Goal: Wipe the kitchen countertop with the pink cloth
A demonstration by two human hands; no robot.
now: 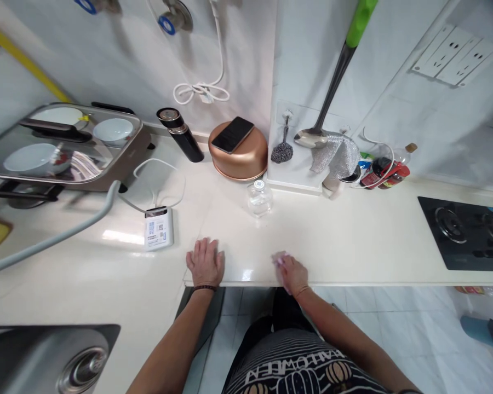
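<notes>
My left hand (204, 264) lies flat on the pale countertop (238, 246) near its front edge, fingers stretched out, with a dark bracelet at the wrist. My right hand (294, 275) is closed at the same edge around a small pinkish cloth (280, 258). Most of that cloth is hidden by the fingers, and its edge is blurred. Beyond both hands stands a clear glass jar (259, 200) with a light top, touched by neither. A white power bank (159, 229) with a cable lies to the left of my left hand.
At the back stand a black thermos (184, 139) and a copper-coloured pot (240, 161) bearing a phone (233, 134). A ladle (332, 87) and a steel scourer (282, 152) hang on the wall. The cooktop (468, 232) is right, the sink (45, 355) lower left, a glass-lidded electric pan (119, 164) far left.
</notes>
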